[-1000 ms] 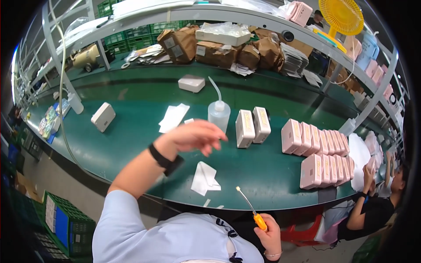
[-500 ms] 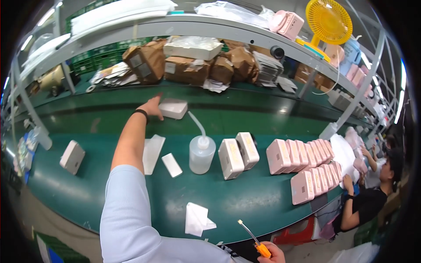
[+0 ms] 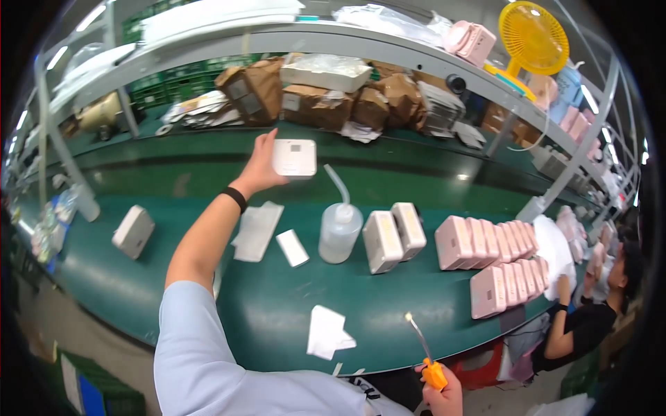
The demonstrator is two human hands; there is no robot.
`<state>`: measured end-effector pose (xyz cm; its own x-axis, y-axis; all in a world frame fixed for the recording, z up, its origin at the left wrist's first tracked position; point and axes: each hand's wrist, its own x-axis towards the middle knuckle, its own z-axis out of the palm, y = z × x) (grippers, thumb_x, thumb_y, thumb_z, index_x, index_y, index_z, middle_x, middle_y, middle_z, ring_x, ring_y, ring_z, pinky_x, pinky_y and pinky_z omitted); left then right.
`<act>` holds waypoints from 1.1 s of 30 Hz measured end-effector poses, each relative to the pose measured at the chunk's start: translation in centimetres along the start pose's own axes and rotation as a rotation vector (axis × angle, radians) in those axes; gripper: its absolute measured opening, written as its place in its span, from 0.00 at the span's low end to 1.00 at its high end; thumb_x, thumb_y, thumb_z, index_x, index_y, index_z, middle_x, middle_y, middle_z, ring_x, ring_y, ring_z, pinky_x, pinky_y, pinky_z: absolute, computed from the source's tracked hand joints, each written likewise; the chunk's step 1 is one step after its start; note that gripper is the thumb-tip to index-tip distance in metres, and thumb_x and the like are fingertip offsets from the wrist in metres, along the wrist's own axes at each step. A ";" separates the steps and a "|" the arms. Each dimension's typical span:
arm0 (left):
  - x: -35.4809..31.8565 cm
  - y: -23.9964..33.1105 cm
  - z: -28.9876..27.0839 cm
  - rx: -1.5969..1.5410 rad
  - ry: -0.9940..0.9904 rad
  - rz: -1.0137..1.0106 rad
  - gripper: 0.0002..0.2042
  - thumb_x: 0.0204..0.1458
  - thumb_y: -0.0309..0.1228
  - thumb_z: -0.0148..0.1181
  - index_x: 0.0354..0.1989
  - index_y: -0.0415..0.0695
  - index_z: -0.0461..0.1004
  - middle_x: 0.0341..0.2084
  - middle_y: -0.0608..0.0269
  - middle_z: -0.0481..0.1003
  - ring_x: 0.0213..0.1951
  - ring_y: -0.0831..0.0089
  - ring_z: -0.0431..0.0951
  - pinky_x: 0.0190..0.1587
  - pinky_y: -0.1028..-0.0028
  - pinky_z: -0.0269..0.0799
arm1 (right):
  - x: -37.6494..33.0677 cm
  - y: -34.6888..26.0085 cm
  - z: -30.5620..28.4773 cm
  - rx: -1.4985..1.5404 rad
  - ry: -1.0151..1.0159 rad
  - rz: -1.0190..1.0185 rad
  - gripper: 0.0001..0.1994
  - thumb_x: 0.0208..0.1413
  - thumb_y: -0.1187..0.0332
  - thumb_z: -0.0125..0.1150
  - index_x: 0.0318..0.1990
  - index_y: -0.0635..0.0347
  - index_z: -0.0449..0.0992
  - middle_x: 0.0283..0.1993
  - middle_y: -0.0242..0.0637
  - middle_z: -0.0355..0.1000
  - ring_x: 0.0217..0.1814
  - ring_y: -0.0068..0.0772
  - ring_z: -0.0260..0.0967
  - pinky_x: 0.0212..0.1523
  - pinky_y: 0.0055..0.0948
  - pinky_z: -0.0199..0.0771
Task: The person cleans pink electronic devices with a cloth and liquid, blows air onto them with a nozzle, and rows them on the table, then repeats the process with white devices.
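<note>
My left hand (image 3: 261, 165), on an outstretched arm, grips a white square case (image 3: 295, 159) by its left side, lifted over the far part of the bench. A grey square mark shows on its face. At the lower right my right hand (image 3: 444, 394) is closed round an orange-handled tool (image 3: 434, 375); its thin, slightly bent metal shaft ends in a pale tip above the bench's near edge. Between the hands stand a clear squeeze bottle (image 3: 340, 234) with a long angled spout and two upright whitish cases (image 3: 383, 243). A folded white cloth (image 3: 326, 333) lies near the front edge.
Two rows of pink cases (image 3: 454, 243) stand at the right, beside a co-worker (image 3: 583, 322). Another white case (image 3: 134, 231) is at the left. A white sheet (image 3: 258, 232) and a small white block (image 3: 292, 248) lie mid-bench. Overhead runs a shelf (image 3: 388, 50) carrying a yellow fan (image 3: 533, 36).
My left hand has taken hold of the white case and raised it, tilting its face toward me. My right hand, with the orange-handled tool, has come up slightly. The view has shifted a little.
</note>
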<state>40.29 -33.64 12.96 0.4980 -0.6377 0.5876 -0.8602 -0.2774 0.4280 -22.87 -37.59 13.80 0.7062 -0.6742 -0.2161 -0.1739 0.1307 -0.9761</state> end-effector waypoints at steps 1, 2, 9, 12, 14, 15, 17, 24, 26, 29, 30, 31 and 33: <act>-1.6 2.2 -2.2 -0.080 0.079 0.059 0.57 0.25 0.29 0.75 0.69 0.38 0.48 0.60 0.42 0.56 0.63 0.42 0.60 0.66 0.62 0.59 | 0.5 -0.3 0.1 0.016 -0.042 0.006 0.22 0.57 0.77 0.61 0.60 0.67 0.68 0.52 0.33 0.72 0.50 0.26 0.69 0.52 0.25 0.68; -3.5 4.2 -4.3 -0.038 0.079 0.037 0.57 0.25 0.29 0.75 0.69 0.38 0.48 0.60 0.42 0.56 0.63 0.42 0.60 0.66 0.62 0.59 | 1.1 -0.8 0.3 -0.149 -0.108 -0.149 0.22 0.58 0.76 0.61 0.60 0.67 0.68 0.51 0.33 0.72 0.48 0.27 0.70 0.50 0.26 0.69; -20.0 16.0 -13.3 0.011 0.246 0.157 0.56 0.28 0.25 0.74 0.71 0.42 0.44 0.61 0.46 0.57 0.61 0.49 0.63 0.63 0.60 0.62 | 2.6 -3.9 3.3 -0.489 -0.396 -0.446 0.15 0.48 0.71 0.67 0.43 0.67 0.74 0.47 0.45 0.73 0.43 0.40 0.73 0.46 0.28 0.71; -26.0 19.7 -15.0 0.112 0.298 0.134 0.58 0.28 0.23 0.76 0.71 0.45 0.42 0.61 0.48 0.58 0.59 0.55 0.66 0.60 0.61 0.66 | 2.1 -4.0 4.2 -0.595 -0.456 -0.547 0.15 0.48 0.72 0.66 0.44 0.66 0.73 0.46 0.46 0.74 0.39 0.46 0.74 0.42 0.30 0.73; -28.9 21.8 -15.6 0.180 0.348 0.116 0.57 0.28 0.23 0.75 0.70 0.45 0.43 0.61 0.49 0.57 0.57 0.56 0.66 0.58 0.60 0.67 | 1.7 -3.6 4.9 -0.624 -0.481 -0.579 0.15 0.48 0.72 0.67 0.43 0.65 0.73 0.45 0.46 0.75 0.38 0.46 0.74 0.41 0.30 0.74; -30.2 22.5 -16.0 0.193 0.346 0.098 0.57 0.28 0.23 0.75 0.70 0.45 0.43 0.61 0.49 0.57 0.57 0.56 0.66 0.58 0.60 0.67 | 1.4 -3.4 5.2 -0.655 -0.478 -0.613 0.16 0.47 0.71 0.68 0.43 0.65 0.73 0.45 0.46 0.75 0.37 0.47 0.74 0.40 0.30 0.74; -32.3 23.6 -16.7 0.192 0.339 0.011 0.57 0.28 0.24 0.76 0.70 0.46 0.44 0.61 0.49 0.57 0.56 0.56 0.67 0.56 0.61 0.68 | 1.1 -3.3 6.0 -0.684 -0.492 -0.645 0.16 0.47 0.71 0.68 0.43 0.65 0.73 0.45 0.45 0.75 0.36 0.47 0.75 0.38 0.31 0.75; -35.7 24.5 -17.5 0.256 0.341 -0.077 0.56 0.27 0.25 0.76 0.69 0.46 0.45 0.60 0.50 0.57 0.55 0.56 0.67 0.55 0.62 0.67 | 1.0 -3.3 7.4 -0.934 -0.384 -0.791 0.18 0.43 0.64 0.73 0.38 0.61 0.72 0.35 0.41 0.73 0.28 0.47 0.73 0.27 0.36 0.72; -36.5 24.4 -17.4 0.252 0.361 -0.086 0.56 0.27 0.25 0.76 0.69 0.46 0.45 0.59 0.50 0.57 0.55 0.56 0.67 0.56 0.62 0.67 | 0.6 -4.1 8.1 -0.935 -0.478 -0.782 0.17 0.43 0.65 0.73 0.37 0.61 0.71 0.34 0.41 0.73 0.28 0.48 0.72 0.27 0.37 0.71; -37.6 24.1 -17.2 0.265 0.382 -0.136 0.56 0.28 0.25 0.76 0.69 0.45 0.45 0.59 0.50 0.58 0.55 0.55 0.67 0.56 0.61 0.66 | 0.3 -5.0 9.0 -0.940 -0.660 -0.769 0.16 0.44 0.65 0.73 0.35 0.60 0.71 0.31 0.41 0.72 0.28 0.50 0.71 0.26 0.40 0.70; -37.8 24.0 -17.2 0.268 0.394 -0.159 0.56 0.28 0.25 0.76 0.69 0.45 0.45 0.59 0.50 0.58 0.55 0.55 0.66 0.56 0.61 0.66 | 0.4 -5.0 9.1 -0.979 -0.580 -0.773 0.16 0.43 0.64 0.73 0.35 0.60 0.71 0.31 0.41 0.72 0.28 0.50 0.71 0.26 0.40 0.70; -38.0 23.9 -17.1 0.275 0.396 -0.162 0.56 0.28 0.25 0.76 0.69 0.45 0.45 0.59 0.50 0.58 0.55 0.55 0.66 0.56 0.61 0.66 | 0.5 -5.0 9.3 -1.017 -0.500 -0.776 0.17 0.43 0.64 0.73 0.34 0.59 0.71 0.30 0.41 0.71 0.27 0.50 0.71 0.26 0.40 0.69; -38.4 23.7 -17.1 0.295 0.403 -0.181 0.55 0.28 0.25 0.76 0.69 0.45 0.45 0.59 0.50 0.58 0.55 0.55 0.66 0.57 0.61 0.66 | 0.6 -5.2 9.6 -1.051 -0.425 -0.782 0.17 0.43 0.63 0.73 0.34 0.59 0.70 0.29 0.41 0.71 0.27 0.50 0.71 0.26 0.40 0.69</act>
<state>2.66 -3.44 12.32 0.5941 -0.2504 0.7644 -0.7220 -0.5848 0.3696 -14.97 -31.71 18.45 0.9800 -0.0202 0.1982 0.0640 -0.9102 -0.4093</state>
